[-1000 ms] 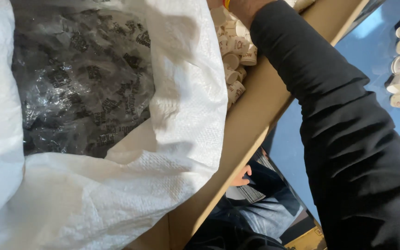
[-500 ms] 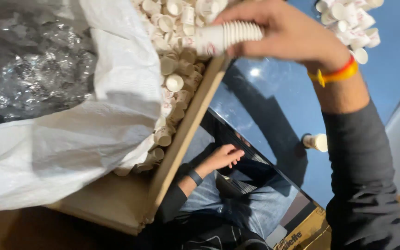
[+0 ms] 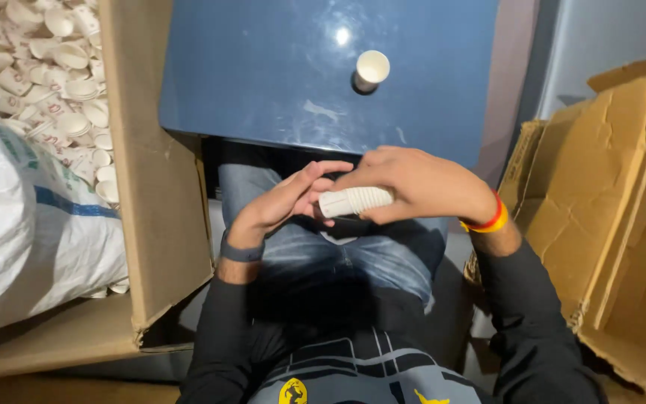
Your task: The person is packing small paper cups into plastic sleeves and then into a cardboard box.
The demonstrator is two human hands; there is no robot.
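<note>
Over my lap, my right hand [image 3: 420, 183] grips a short stack of white paper cups [image 3: 354, 200], held sideways with the bottom end pointing left. My left hand [image 3: 282, 200] is open, its fingers touching the free end of the stack. A red and orange band circles my right wrist and a dark band my left wrist. A single white paper cup [image 3: 371, 70] stands upright on the dark blue table [image 3: 263, 67] just beyond my hands.
A cardboard box [image 3: 155, 172] at my left holds several loose white paper cups [image 3: 54, 82], and a white woven sack [image 3: 24, 232] lies over its near side. An opened, torn cardboard box [image 3: 614, 217] stands at my right.
The view swung from the box on the left down to my lap. My right hand carried the cup stack from above the box to my lap, where my left hand now meets it.
</note>
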